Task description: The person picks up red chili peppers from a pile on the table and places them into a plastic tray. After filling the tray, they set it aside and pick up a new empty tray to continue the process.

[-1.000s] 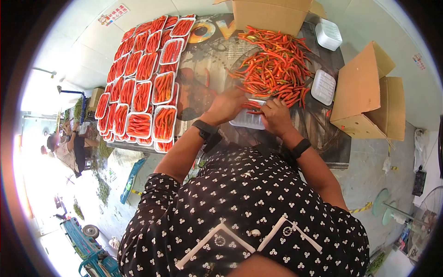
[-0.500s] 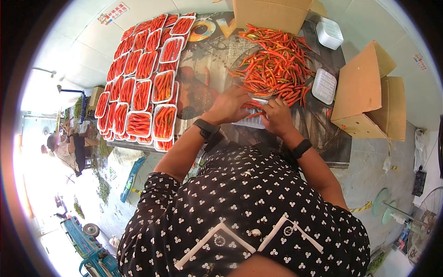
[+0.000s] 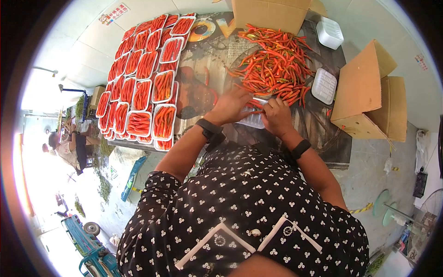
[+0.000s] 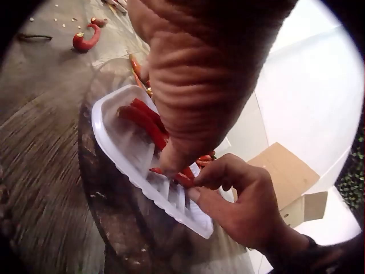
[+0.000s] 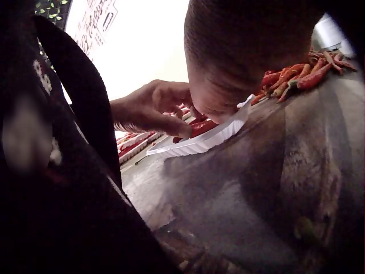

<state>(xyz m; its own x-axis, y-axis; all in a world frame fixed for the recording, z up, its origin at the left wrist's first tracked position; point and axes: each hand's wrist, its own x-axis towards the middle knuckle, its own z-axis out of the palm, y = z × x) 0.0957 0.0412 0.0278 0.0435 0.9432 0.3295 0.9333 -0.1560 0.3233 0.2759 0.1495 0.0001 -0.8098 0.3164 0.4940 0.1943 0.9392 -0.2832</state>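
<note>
Left hand (image 3: 230, 106) and right hand (image 3: 277, 117) both pinching red chilies (image 4: 149, 125) over white tray (image 4: 102, 127), fingers clamped on them; tray sitting on worktop (image 3: 210, 60), looking partly filled. Many filled trays (image 3: 139, 137) standing finished leftward; loose pile (image 3: 274, 64) and spare tray (image 3: 324, 86) awaiting packing.

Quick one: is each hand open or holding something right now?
Left hand: closed, fingers holding red chillies at the white tray.
Right hand: closed, thumb and finger pinching a chilli end.
</note>
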